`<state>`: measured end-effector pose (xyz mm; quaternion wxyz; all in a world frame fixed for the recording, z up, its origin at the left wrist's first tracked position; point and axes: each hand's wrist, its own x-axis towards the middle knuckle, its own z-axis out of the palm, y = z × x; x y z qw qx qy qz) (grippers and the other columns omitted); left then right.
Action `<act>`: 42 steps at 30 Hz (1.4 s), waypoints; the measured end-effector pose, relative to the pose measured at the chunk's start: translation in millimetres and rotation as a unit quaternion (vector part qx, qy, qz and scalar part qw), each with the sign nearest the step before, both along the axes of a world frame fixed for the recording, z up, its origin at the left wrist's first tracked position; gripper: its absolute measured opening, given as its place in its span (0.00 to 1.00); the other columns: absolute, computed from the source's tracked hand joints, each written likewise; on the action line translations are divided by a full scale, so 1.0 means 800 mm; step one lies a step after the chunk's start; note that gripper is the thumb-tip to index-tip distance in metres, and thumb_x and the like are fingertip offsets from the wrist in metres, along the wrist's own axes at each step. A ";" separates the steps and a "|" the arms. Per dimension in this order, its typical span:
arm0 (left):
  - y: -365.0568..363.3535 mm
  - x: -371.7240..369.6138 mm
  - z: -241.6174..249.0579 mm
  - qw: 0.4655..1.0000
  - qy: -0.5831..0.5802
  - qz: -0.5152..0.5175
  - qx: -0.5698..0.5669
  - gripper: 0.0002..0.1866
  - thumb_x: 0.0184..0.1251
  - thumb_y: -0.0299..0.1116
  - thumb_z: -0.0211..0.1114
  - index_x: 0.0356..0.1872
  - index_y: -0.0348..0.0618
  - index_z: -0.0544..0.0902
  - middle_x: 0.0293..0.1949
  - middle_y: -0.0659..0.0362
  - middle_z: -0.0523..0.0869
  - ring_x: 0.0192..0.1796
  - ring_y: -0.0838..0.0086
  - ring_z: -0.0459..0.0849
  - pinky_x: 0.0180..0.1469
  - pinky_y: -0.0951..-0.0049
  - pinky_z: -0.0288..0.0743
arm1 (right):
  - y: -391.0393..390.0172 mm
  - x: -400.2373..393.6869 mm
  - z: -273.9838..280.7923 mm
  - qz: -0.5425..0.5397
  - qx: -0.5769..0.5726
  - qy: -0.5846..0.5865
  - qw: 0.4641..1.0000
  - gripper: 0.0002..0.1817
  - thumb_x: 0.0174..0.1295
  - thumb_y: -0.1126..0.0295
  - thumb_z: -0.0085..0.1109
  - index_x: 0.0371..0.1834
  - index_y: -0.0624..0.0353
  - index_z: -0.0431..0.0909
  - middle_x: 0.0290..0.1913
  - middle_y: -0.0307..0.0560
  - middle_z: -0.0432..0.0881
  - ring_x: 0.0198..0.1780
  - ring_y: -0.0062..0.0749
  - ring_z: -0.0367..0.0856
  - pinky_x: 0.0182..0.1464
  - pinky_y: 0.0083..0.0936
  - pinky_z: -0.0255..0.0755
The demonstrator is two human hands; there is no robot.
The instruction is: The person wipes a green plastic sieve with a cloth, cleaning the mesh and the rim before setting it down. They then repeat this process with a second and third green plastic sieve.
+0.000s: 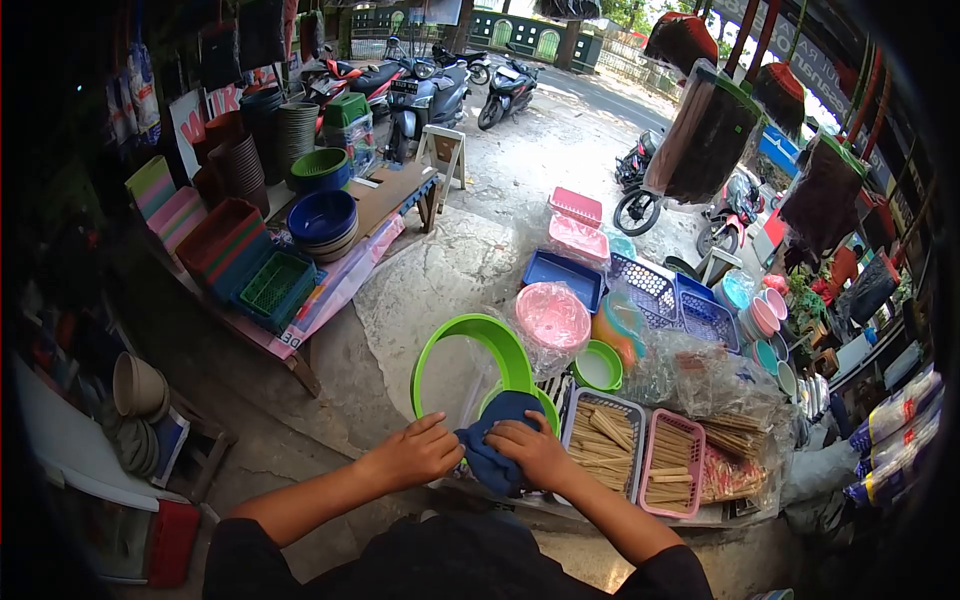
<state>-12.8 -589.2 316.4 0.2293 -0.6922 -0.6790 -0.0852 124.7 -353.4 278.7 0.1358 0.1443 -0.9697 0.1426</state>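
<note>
A bright green round plastic piece (512, 362), with a wide rim and a see-through middle, stands tilted in front of me. My left hand (412, 452) is closed at its lower left edge; its fingers are curled in, and what they pinch is too small to make out. A dark blue cloth (490, 446) is bunched under my right hand (524, 446), whose fingers are wrapped over it near the lower part of the green piece.
Baskets of wooden sticks (603, 440) and a pink basket (673, 462) lie right of my hands. Beyond are a wrapped pink basin (553, 316) and blue trays (563, 280). A table (385, 200) with basins stands left. Wrapped goods (703, 140) hang upper right.
</note>
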 end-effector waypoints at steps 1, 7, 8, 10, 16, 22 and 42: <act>-0.002 -0.004 0.002 0.999 0.022 -0.046 -0.005 0.02 0.59 0.32 0.60 0.29 0.50 0.79 0.30 0.66 0.75 0.43 0.75 0.80 0.72 0.66 0.64 | 0.011 0.000 -0.002 -0.006 0.047 -0.027 0.999 0.18 0.63 0.69 0.52 0.57 0.47 0.77 0.59 0.37 0.80 0.64 0.28 0.76 0.72 0.49 0.52; -0.009 -0.016 0.010 0.991 0.042 -0.114 -0.050 0.06 0.56 0.35 0.62 0.35 0.53 0.80 0.30 0.68 0.74 0.42 0.77 0.80 0.67 0.70 0.69 | 0.075 -0.009 0.006 0.013 0.331 0.085 0.940 0.21 0.67 0.64 0.48 0.63 0.38 0.74 0.68 0.28 0.75 0.73 0.18 0.67 0.77 0.49 0.35; -0.010 -0.016 0.011 0.991 0.040 -0.114 -0.050 0.06 0.56 0.35 0.62 0.35 0.53 0.80 0.30 0.68 0.74 0.42 0.77 0.80 0.67 0.70 0.69 | 0.083 -0.012 0.014 0.014 0.330 0.084 0.940 0.21 0.67 0.64 0.48 0.63 0.38 0.74 0.68 0.28 0.75 0.73 0.18 0.67 0.77 0.49 0.35; -0.013 -0.016 0.015 0.993 0.005 -0.116 -0.031 0.02 0.56 0.34 0.61 0.29 0.52 0.79 0.30 0.67 0.74 0.43 0.75 0.80 0.65 0.70 0.69 | 0.098 -0.017 0.026 -0.021 0.379 0.146 0.914 0.22 0.67 0.63 0.48 0.65 0.37 0.73 0.70 0.29 0.74 0.74 0.18 0.66 0.78 0.48 0.30; -0.025 -0.020 0.010 0.995 -0.028 -0.093 -0.028 0.02 0.57 0.34 0.61 0.28 0.52 0.76 0.29 0.67 0.73 0.40 0.74 0.79 0.52 0.69 0.72 | 0.126 -0.017 0.025 -0.206 0.124 0.093 0.966 0.28 0.59 0.70 0.58 0.66 0.47 0.74 0.69 0.39 0.76 0.72 0.30 0.70 0.76 0.47 0.36; -0.038 -0.016 -0.013 0.992 -0.099 -0.032 -0.078 0.08 0.60 0.35 0.64 0.40 0.57 0.81 0.32 0.68 0.78 0.41 0.74 0.81 0.46 0.66 0.71 | 0.142 0.004 -0.031 -0.388 -0.343 0.077 0.852 0.23 0.65 0.71 0.57 0.65 0.61 0.74 0.58 0.50 0.82 0.60 0.37 0.78 0.66 0.36 0.60; 0.003 0.016 -0.061 0.217 -0.935 -0.192 0.202 0.48 0.74 0.71 0.29 0.70 0.33 0.67 0.64 0.45 0.76 0.66 0.62 0.77 0.69 0.64 0.71 | -0.110 -0.025 0.033 -0.031 -0.015 0.093 0.995 0.34 0.62 0.63 0.48 0.76 0.43 0.64 0.77 0.38 0.65 0.80 0.28 0.56 0.80 0.45 0.26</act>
